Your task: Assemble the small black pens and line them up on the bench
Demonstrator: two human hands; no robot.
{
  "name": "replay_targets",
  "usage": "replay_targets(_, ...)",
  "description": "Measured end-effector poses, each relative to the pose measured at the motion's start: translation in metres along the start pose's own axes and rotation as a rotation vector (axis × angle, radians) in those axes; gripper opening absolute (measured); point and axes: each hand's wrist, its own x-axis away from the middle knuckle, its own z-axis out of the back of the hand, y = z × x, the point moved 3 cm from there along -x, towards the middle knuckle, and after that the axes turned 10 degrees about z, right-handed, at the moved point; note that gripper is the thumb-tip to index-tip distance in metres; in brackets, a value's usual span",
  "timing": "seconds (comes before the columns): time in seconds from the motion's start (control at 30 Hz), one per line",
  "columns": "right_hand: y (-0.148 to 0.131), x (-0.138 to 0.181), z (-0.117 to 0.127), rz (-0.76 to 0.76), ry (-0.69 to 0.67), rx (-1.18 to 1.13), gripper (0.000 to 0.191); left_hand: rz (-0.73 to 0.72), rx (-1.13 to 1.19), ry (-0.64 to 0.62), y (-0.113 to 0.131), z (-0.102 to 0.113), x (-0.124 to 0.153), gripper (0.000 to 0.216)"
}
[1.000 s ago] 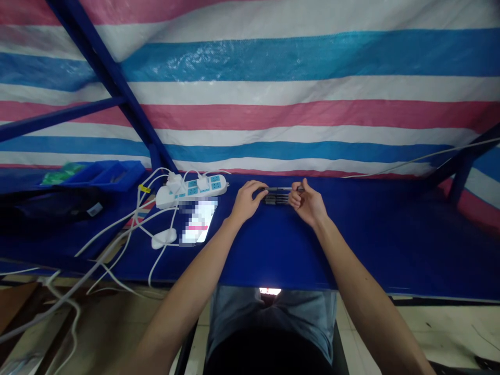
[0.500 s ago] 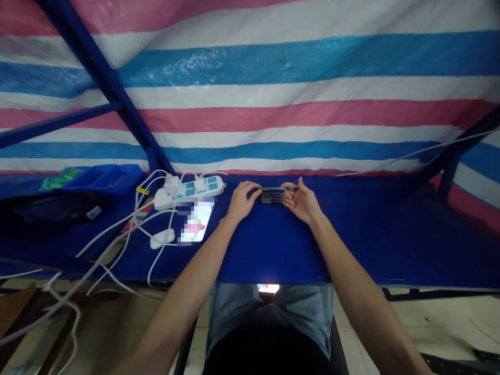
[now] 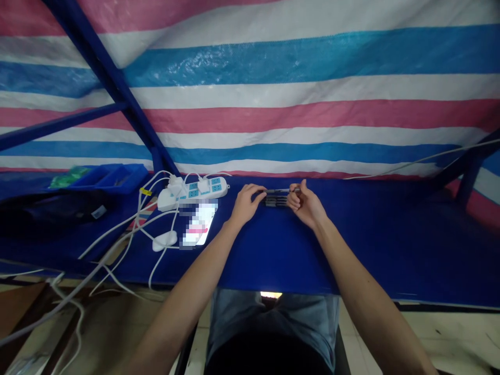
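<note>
At the tabletop [image 3: 273, 255], left hand [image 3: 246, 204] pinches a pen [image 3: 278, 191] by one end, right hand [image 3: 308, 205] curls round the other, likely steadying it alongside the row of pens [image 3: 275, 201].

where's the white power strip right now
In the head view, the white power strip lies on the blue table, left of the left hand and just beyond the lit screen.
</note>
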Motion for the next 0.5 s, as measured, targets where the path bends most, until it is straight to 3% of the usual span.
replay_targets(0.33,-0.001,-0.004,0.007,0.0,0.018,0.051,0.058,-0.016,-0.055,-0.024,-0.001,0.0,-0.003,0.016)
replay_targets(0.5,0.003,-0.012,0.027,0.22,0.131,0.442,0.041,0.051,0.034,0.002,-0.005,0.0,-0.005,0.02)
